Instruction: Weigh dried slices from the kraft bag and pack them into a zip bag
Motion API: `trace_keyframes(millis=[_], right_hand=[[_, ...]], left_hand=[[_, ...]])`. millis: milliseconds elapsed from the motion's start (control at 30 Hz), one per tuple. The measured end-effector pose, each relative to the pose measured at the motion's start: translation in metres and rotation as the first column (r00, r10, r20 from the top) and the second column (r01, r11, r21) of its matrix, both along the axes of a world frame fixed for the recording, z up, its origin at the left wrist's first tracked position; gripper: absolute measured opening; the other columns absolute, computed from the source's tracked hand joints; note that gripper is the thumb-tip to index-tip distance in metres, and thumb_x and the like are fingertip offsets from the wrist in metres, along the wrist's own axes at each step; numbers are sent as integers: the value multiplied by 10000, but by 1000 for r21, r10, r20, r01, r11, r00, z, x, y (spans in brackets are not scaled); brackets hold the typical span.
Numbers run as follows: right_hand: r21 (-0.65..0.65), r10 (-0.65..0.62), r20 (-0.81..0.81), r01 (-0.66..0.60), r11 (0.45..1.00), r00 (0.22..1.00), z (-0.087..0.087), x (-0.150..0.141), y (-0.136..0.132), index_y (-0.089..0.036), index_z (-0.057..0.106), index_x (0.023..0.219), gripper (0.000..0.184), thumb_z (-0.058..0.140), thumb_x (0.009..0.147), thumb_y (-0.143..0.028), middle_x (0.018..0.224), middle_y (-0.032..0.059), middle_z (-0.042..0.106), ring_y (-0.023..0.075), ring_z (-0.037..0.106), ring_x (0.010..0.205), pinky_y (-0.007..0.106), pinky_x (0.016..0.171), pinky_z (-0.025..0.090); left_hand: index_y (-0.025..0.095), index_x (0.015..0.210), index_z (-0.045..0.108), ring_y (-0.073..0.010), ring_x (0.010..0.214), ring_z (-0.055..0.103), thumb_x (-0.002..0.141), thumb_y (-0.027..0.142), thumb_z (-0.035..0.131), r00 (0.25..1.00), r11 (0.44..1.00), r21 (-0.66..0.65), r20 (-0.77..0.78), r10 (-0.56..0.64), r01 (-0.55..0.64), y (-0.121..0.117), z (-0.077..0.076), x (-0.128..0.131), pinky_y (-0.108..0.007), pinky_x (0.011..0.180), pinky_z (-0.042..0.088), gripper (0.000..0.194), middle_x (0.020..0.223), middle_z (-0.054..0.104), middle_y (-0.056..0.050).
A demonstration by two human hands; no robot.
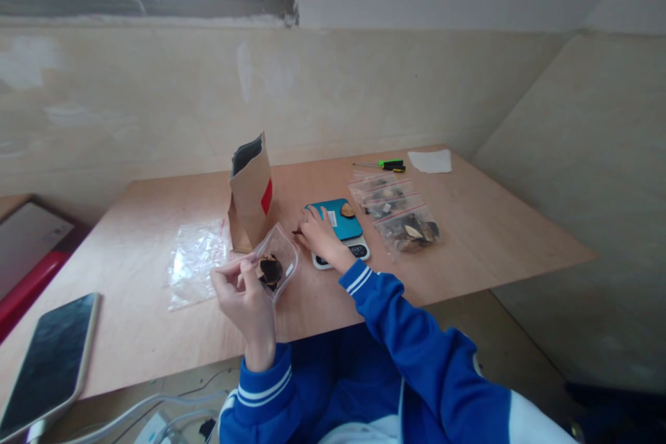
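Note:
My left hand (pixel 242 298) is closed on a clear zip bag (pixel 291 260), held tilted above the table. Dark brown, curled dried pieces (pixel 270 272) show at the bag. Over the scale's left side, my right hand (pixel 318 230) pinches a thin dark dried piece (pixel 296 232), its other fingers spread above the platform. The kitchen scale (pixel 346 225) has a blue platform and a white front with a dark display. A tan dried slice (pixel 347 210) lies on the platform; my right hand partly covers the scale.
An open brown paper bag (pixel 252 201) stands behind the zip bag. Empty clear bags (pixel 195 263) lie left. Several filled zip bags (pixel 408 229) overlap right of the scale. Screwdrivers (pixel 390 165) and white paper (pixel 430 161) lie farther back; a phone (pixel 52 354) is front left.

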State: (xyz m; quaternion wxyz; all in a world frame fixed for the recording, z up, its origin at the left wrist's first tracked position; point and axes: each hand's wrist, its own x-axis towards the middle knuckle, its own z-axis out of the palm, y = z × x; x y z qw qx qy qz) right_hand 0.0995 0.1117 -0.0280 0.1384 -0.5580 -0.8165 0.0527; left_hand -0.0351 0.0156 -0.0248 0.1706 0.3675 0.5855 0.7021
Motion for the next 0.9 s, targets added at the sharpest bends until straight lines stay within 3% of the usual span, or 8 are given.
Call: trace_keyframes(millis=[100,200,367,433,533,600,733,900], right_hand=[[36,-52,-86,56,998,995,16,5,-2,-145,700,1069,255,488,983,-258,1252,160,637,294,523,1231,487,1044,378],[117,-43,-372,93,989,927,39,6,-13,-178,690,1051,244,475,991,-276,1123,105,681,232,591,1091,389,975,436],[140,324,-544,-297,945,774,58,14,-30,-208,653,1161,262,477,1004,-322,1272,55,644,168,535,1248,335,1086,382],[96,249,-505,-233,968,827,50,26,-26,-197,620,1219,293,445,1016,-314,1302,68,624,167,518,1272,332,1100,374],[45,-91,-321,111,993,943,25,52,-11,-151,623,1217,287,505,973,-245,1298,142,602,250,511,1264,403,1106,360],[26,-207,-270,221,975,940,7,68,-1,-98,630,1197,294,542,924,-163,1276,207,595,314,508,1255,473,1099,350],[-2,-255,-282,266,964,925,-16,88,8,-90,661,1116,266,541,879,-89,1161,201,648,314,568,1169,475,1050,400],[-1,-235,-374,254,967,897,-10,88,10,-115,675,1087,291,555,837,-28,1124,154,697,255,633,1103,414,1023,450]], left_hand=[[191,815,498,-176,826,695,856,314,592,1000,1000,9,17,1,-1,1,-1,-1,-351,768,581,160,843,663,-26],[193,821,491,-173,810,695,862,306,577,999,1000,-12,38,5,-5,2,-2,-2,-359,768,584,148,857,660,-29],[195,824,482,-166,776,699,850,303,600,997,1000,-9,83,2,-1,3,-1,0,-357,767,589,162,851,661,-26],[197,819,475,-164,769,699,849,297,597,997,1000,0,80,5,-5,3,1,-1,-356,762,592,161,842,661,-22],[199,813,471,-164,778,699,854,307,587,998,1000,2,59,4,-5,3,1,-3,-357,756,596,164,840,660,-20],[197,811,477,-164,787,700,854,312,589,998,1000,9,57,-5,5,3,1,-3,-358,765,597,166,843,660,-21],[195,815,487,-164,795,702,855,313,596,996,999,20,74,-41,40,2,1,-1,-367,786,597,166,839,660,-18],[191,812,493,-169,788,710,856,326,601,994,997,19,86,-71,70,0,2,1,-368,783,599,179,827,665,-18]])
